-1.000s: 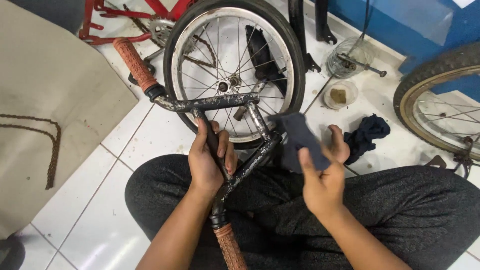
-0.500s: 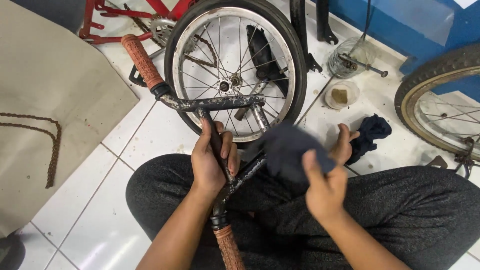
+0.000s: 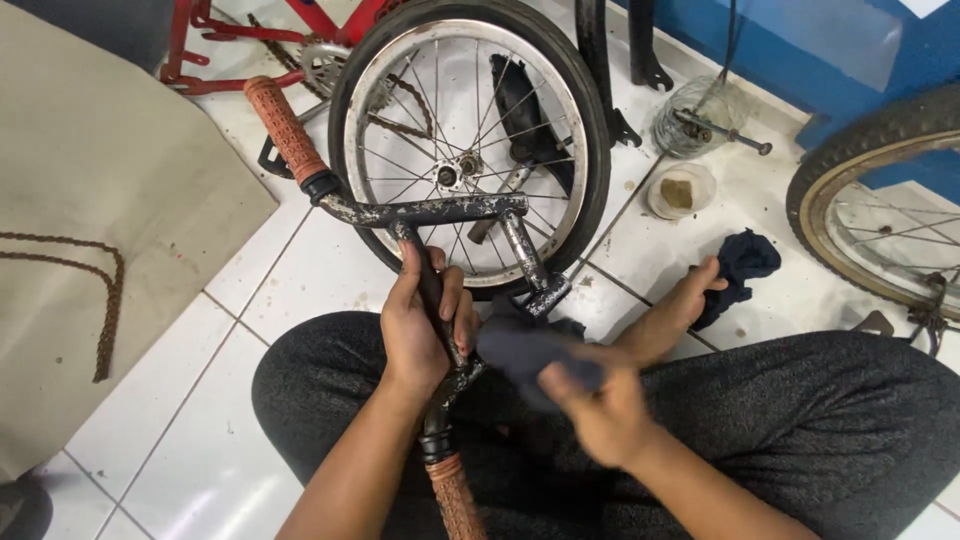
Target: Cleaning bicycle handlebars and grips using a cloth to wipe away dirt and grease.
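Two bare hands are working over the lap of a person sitting cross-legged in dark grey trousers (image 3: pixel 800 420) on a white tiled floor (image 3: pixel 230 340). Lying at nine o'clock is a large beige sheet (image 3: pixel 90 200) carrying a rusty brown chain (image 3: pixel 105 300). Standing at twelve o'clock is a small spoked bicycle wheel with a black tyre (image 3: pixel 470 140), with a red metal frame (image 3: pixel 230 40) behind it at eleven o'clock, and a second, knobbly-tyred wheel (image 3: pixel 880 200) showing at three o'clock. Resting across the middle, from the lap up towards eleven o'clock, is a worn black metal handlebar with orange-brown rubber grips (image 3: pixel 420 212), its crossbar lying in front of the small wheel. The left hand (image 3: pixel 425 325) is grasping the handlebar's lower tube, fingers wrapped round it. The right hand (image 3: pixel 605 410), blurred, is pressing a dark grey cloth (image 3: pixel 525 350) against the bar just at four o'clock of the left hand, fingers clenched on the cloth. Sitting at two o'clock are a navy rag (image 3: pixel 740 265), a clear glass jar (image 3: pixel 695 115) and a small round white tub (image 3: pixel 680 190).
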